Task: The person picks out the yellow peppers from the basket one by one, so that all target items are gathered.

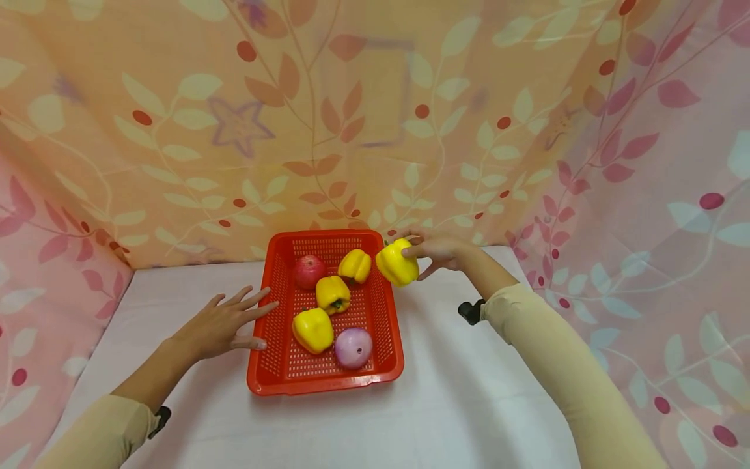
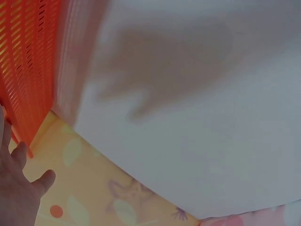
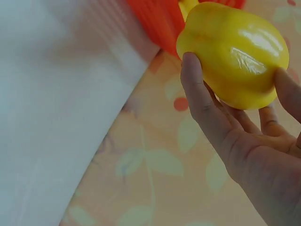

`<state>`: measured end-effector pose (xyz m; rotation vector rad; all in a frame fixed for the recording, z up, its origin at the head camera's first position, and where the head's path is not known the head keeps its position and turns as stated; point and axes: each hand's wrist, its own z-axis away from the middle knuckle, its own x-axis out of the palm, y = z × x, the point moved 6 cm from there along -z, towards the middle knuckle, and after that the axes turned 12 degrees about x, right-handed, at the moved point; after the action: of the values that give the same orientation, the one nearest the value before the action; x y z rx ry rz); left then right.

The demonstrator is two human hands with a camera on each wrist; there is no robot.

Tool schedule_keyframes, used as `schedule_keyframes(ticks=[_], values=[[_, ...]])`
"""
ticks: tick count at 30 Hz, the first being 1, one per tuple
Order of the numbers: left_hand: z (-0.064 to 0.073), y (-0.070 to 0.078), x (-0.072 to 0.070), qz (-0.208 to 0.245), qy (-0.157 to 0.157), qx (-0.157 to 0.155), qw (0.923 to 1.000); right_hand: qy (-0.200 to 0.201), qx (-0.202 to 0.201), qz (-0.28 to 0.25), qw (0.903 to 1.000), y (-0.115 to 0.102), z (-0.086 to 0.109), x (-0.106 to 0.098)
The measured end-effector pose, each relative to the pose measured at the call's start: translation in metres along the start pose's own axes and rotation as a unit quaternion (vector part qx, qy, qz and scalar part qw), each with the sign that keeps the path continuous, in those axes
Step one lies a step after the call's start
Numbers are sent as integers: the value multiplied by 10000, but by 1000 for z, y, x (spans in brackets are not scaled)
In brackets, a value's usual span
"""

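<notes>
My right hand grips a yellow bell pepper beside the right rim of a red plastic basket. In the right wrist view, the thumb and fingers curl round the pepper, which is held up off the table. My left hand is at the basket's left rim, fingers spread and straight, with nothing in it. Inside the basket lie a yellow pepper at the back, another yellow pepper in the middle, a third yellow pepper nearer the front, a pomegranate and a purple onion.
The basket stands on a table with a white cover. Floral curtains hang behind the table and at both sides. A black wrist strap piece shows by the right sleeve.
</notes>
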<state>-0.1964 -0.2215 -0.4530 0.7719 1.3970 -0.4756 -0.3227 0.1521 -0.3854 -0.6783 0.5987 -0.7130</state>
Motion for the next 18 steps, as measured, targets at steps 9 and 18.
schedule_keyframes(ticks=[9,18], values=[[0,1,0,58,-33,-54,10000,662,78,-610,9959,27,11,-48],[0,2,-1,47,47,-7,10000,1190,284,-941,9880,77,8,-83]])
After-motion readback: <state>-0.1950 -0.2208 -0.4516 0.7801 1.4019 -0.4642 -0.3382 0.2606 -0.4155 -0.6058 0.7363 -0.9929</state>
